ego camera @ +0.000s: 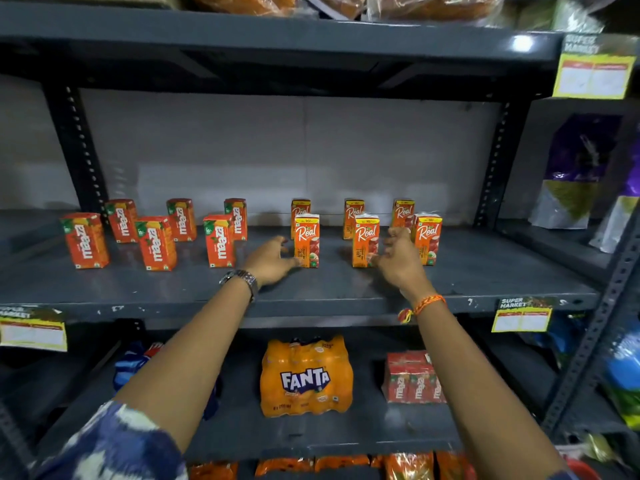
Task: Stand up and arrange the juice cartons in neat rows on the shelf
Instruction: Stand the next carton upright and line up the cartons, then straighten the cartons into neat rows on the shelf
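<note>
Several red Maaza cartons [156, 243] stand upright on the left half of the grey shelf [311, 289], in a front and a back row. Several orange Real cartons stand upright on the right half, also in two rows. My left hand [272, 259] is open, its fingertips touching the left side of the front Real carton [307, 241]. My right hand [398, 259] is open, fingers spread, between the middle front Real carton [365, 242] and the right front Real carton [428, 237], touching the middle one's lower right edge.
On the shelf below lie a Fanta bottle pack [306, 375] and a wrapped Maaza pack [412, 377]. Upright shelf posts [491, 168] frame the bay. Bagged goods [571, 174] fill the right-hand unit. Yellow price labels [521, 315] hang on the shelf edges.
</note>
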The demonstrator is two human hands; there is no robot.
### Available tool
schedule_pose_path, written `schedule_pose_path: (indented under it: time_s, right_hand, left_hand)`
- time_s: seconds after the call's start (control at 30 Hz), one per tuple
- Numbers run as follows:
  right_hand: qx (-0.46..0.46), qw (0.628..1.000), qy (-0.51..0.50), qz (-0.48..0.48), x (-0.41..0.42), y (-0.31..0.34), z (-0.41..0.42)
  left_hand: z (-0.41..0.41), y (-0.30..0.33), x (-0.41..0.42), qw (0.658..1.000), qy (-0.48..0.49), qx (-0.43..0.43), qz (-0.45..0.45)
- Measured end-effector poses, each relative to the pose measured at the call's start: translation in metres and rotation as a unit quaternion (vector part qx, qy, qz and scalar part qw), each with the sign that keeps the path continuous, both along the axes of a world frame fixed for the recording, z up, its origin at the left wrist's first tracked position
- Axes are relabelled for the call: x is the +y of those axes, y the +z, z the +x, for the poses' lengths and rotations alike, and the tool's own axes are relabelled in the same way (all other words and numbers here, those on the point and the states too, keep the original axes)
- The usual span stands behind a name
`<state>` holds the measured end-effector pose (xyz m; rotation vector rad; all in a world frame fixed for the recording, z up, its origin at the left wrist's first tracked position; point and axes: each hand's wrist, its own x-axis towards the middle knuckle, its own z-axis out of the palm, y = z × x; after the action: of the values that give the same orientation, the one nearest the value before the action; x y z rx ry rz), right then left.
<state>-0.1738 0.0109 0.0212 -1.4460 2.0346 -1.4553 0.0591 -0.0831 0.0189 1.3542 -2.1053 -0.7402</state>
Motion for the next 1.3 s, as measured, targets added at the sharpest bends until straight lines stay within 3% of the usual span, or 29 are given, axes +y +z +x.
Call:
schedule_pose_path:
  time_s: [0.2, 0.57, 1.13, 1.23, 1.3]
  right_hand:
    - [0.020, 0.992, 0.073, 0.101, -0.020, 0.008, -0.001]
    - [0.088, 0.994, 0.030, 0.060, -0.023, -0.006, -0.009]
    - [0.059, 0.995, 0.024, 0.070, -0.012, 0.002, -0.005]
    - [0.074, 0.997, 0.006, -0.009, -0.001, 0.000, -0.016]
    - [-0.007, 0.994, -0.015, -0.105, 0.011, -0.005, -0.030]
  left_hand:
    - [-0.020, 0.001, -0.005, 0.998, 0.005, 0.059, 0.001]
    - [-0.019, -0.008, -0.003, 0.993, 0.055, 0.104, -0.005]
    - [-0.017, -0.005, 0.005, 0.994, 0.056, 0.091, -0.003]
    - [-0.011, -0.002, 0.025, 0.996, 0.064, 0.066, -0.002]
    - [-0.005, -0.010, 0.051, 0.995, 0.069, 0.038, -0.066]
